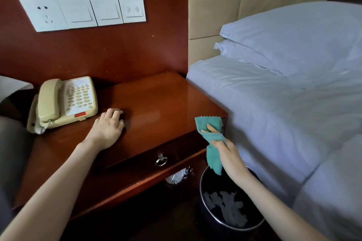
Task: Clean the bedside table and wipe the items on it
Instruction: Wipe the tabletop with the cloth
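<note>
The teal cloth [205, 123] hangs at the front right corner of the worktop [156, 101], bunched and pinched in the fingers [212, 128] of the right hand [227, 150]. One end stands above them and the other trails below, over the waste bin [201, 188]. The left hand [109, 125] rests palm down on the worktop just beside the telephone [64, 101], its fingers loosely bent and grasping nothing we can see. To wipe well, we judge it best to fold the cloth into a flat pad, sweep the bare surface from back to front edge, then lift the handset and clean beneath.
</note>
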